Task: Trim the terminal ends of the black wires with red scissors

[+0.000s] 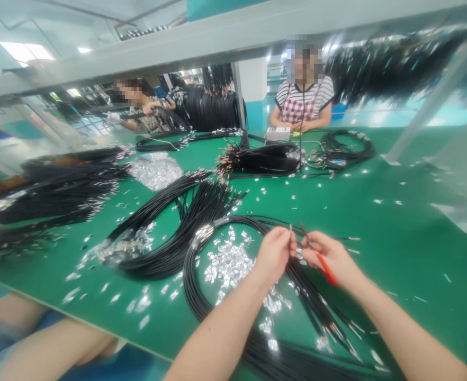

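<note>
While the left hand (275, 251), at the far right rim of the black cable coil (189, 280), pinches one cable end (291, 228) between thumb and fingers, the right hand (331, 254) is closed around scissors (326, 269) with a red-orange handle just beside it. Whether the blades are parted I cannot tell. The step in hand looks like close work on that single tip; the next move seems to call for a steady pinch and small, careful blade control, clear of the fingertips.

Counted out: two working hands, one pair of scissors in them, one raised cable end, one coil. Inside the coil lies one pile of silvery scraps (231, 262), the pieces too many to count. Left of the coil curve black cables (207, 211), whether one bundle or two I cannot tell; beyond it lie one bundle with coppery tips (269, 159), one smaller coil (348, 145) and one pale box (278, 133). Two people sit or stand well beyond the coil: one in a striped top (324, 92), another farther left (150, 108).
</note>
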{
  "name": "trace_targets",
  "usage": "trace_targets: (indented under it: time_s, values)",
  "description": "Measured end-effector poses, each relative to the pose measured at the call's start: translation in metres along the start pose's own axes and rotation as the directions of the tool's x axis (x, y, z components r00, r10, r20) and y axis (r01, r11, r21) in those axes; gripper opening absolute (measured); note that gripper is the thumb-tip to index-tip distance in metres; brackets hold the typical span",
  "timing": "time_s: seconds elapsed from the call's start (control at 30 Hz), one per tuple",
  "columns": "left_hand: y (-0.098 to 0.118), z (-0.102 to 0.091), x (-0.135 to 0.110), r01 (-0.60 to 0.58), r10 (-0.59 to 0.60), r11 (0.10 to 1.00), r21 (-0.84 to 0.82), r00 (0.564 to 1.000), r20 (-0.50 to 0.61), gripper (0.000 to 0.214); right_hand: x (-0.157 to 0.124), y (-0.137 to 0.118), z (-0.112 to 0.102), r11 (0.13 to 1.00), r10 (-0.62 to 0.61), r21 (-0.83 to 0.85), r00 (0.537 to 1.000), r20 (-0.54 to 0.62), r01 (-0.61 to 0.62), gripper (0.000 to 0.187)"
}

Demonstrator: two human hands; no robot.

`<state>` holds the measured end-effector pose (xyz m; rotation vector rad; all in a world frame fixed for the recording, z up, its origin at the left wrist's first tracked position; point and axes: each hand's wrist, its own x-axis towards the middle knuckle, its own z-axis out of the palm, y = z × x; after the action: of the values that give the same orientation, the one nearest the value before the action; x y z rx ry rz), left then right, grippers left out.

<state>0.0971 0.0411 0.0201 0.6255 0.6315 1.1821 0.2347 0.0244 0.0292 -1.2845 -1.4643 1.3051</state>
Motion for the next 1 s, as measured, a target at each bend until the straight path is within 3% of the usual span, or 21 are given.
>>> trace_targets:
  time_s: [0.13,0.4,0.5,0.67,1.0]
  values:
    - [0.007,-0.002,0.001,0.027,-0.026,0.999,-0.023,1.0,0.011,0.029,-0.005,-0.01,-0.01,0.991,0.051,-0.133,0.973,0.225,-0.021,0.03]
    - [0.009,0.0,-0.001,-0.002,0.002,0.998,0.056,1.0,-0.002,0.027,-0.006,-0.011,-0.015,0.979,0.162,-0.167,0.948,0.273,-0.119,0.028]
    - [0.011,0.001,-0.002,0.003,-0.003,0.996,0.089,1.0,0.003,0.027,-0.006,-0.006,-0.018,0.989,0.146,-0.073,0.936,0.319,-0.13,0.032]
    - [0.014,0.001,-0.003,-0.017,0.01,0.992,0.122,0.998,0.057,0.025,-0.007,0.001,-0.02,0.977,0.017,0.185,0.911,0.412,-0.103,0.043]
    - [0.015,-0.006,-0.002,-0.042,0.014,0.984,0.173,0.987,0.157,0.027,-0.005,0.021,-0.017,0.885,-0.033,0.412,0.853,0.521,-0.218,0.047]
